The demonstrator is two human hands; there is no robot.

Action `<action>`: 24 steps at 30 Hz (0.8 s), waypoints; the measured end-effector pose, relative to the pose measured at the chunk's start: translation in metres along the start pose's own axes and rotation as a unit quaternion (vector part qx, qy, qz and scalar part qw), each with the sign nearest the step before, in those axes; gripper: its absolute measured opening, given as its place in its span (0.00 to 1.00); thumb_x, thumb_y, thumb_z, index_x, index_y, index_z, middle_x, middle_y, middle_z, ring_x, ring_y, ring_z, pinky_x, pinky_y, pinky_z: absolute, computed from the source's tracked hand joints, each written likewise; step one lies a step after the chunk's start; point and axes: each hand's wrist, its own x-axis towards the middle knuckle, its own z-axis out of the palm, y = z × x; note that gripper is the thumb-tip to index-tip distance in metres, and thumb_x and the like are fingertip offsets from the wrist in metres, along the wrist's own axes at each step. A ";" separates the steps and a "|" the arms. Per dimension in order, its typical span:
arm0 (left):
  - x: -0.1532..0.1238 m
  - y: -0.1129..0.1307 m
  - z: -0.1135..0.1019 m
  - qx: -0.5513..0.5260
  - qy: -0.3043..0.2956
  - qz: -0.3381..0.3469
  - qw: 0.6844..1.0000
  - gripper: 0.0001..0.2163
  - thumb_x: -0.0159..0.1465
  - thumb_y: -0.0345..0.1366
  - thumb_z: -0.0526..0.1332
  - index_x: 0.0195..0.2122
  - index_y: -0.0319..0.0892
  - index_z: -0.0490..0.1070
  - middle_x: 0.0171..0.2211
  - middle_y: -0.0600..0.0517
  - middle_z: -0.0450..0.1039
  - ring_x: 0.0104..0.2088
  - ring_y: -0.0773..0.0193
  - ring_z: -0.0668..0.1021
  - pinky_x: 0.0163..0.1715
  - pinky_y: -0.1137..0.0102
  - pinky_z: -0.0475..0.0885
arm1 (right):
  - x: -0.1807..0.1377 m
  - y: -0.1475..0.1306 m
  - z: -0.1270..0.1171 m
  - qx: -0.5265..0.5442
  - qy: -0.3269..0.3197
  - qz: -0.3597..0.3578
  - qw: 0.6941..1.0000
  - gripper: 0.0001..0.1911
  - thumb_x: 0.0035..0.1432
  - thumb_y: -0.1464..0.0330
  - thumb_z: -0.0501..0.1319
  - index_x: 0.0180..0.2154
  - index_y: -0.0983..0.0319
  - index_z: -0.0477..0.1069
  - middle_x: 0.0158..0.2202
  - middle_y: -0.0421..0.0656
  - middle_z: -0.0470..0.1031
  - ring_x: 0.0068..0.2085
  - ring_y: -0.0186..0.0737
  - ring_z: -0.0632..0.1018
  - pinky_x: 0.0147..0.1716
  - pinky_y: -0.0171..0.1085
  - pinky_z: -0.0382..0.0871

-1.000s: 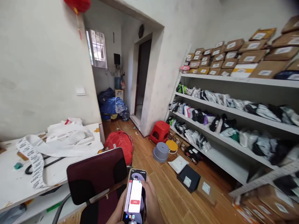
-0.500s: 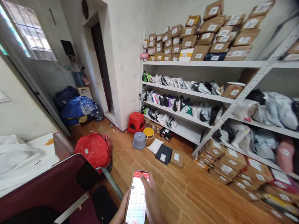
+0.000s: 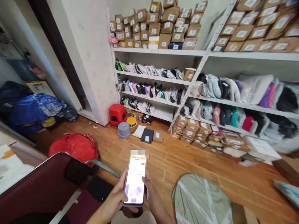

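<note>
While both hands clasp the lit white-screened smartphone [image 3: 135, 180], left hand [image 3: 114, 199] cupping its edge and right hand [image 3: 149, 194] gripping opposite, handling seems underway; parcels on the white metal shelving [image 3: 163, 53] beyond the phone lie untouched.

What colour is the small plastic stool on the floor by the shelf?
Red; the small plastic stool shows best in the head view, beside the grey round container.

even, soft indoor light, fairly bright; no hard shadows. phone [image 3: 135, 180] screen glows, slightly overexposed, text unreadable. wide-angle bending at edges: shelves [image 3: 163, 53] lean and curve. right edge and chair [image 3: 35, 189] corner smeared, soft focus.
</note>
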 end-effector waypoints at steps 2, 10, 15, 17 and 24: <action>-0.011 0.000 0.004 0.018 -0.003 -0.021 1.000 0.53 0.45 0.22 0.55 0.64 0.55 0.18 0.59 0.47 0.63 0.41 0.52 0.77 0.30 0.62 0.77 | -0.014 0.009 0.003 0.010 0.015 -0.016 1.000 0.24 0.50 0.55 0.61 0.48 0.57 0.69 0.43 0.42 0.78 0.44 0.48 0.76 0.44 0.43 0.69; -0.039 -0.018 0.005 0.055 -0.023 -0.063 0.996 0.48 0.55 0.27 0.56 0.65 0.54 0.20 0.55 0.45 0.68 0.39 0.52 0.78 0.25 0.65 0.78 | -0.073 0.034 0.013 0.006 0.070 -0.033 0.997 0.32 0.47 0.59 0.60 0.55 0.58 0.62 0.46 0.45 0.77 0.42 0.50 0.78 0.40 0.44 0.71; -0.041 -0.034 0.004 0.091 -0.029 -0.082 0.992 0.40 0.63 0.40 0.59 0.67 0.54 0.29 0.53 0.43 0.71 0.32 0.57 0.79 0.25 0.68 0.73 | -0.099 0.040 0.019 0.006 0.149 -0.065 0.987 0.33 0.46 0.67 0.62 0.56 0.58 0.61 0.46 0.45 0.78 0.46 0.49 0.77 0.44 0.44 0.70; -0.040 -0.039 0.002 0.073 -0.063 -0.073 0.993 0.40 0.61 0.39 0.60 0.67 0.54 0.33 0.55 0.45 0.70 0.36 0.55 0.79 0.32 0.66 0.73 | -0.105 0.041 0.017 0.011 0.153 -0.075 0.985 0.34 0.46 0.68 0.63 0.56 0.58 0.59 0.45 0.45 0.78 0.46 0.48 0.77 0.44 0.44 0.71; -0.033 -0.046 0.013 0.028 -0.121 -0.038 0.992 0.43 0.52 0.31 0.59 0.68 0.48 0.40 0.58 0.51 0.67 0.59 0.51 0.65 0.56 0.63 0.61 | -0.117 0.042 -0.001 -0.078 0.118 -0.138 0.980 0.37 0.46 0.70 0.66 0.57 0.58 0.55 0.53 0.48 0.73 0.52 0.49 0.74 0.52 0.46 0.67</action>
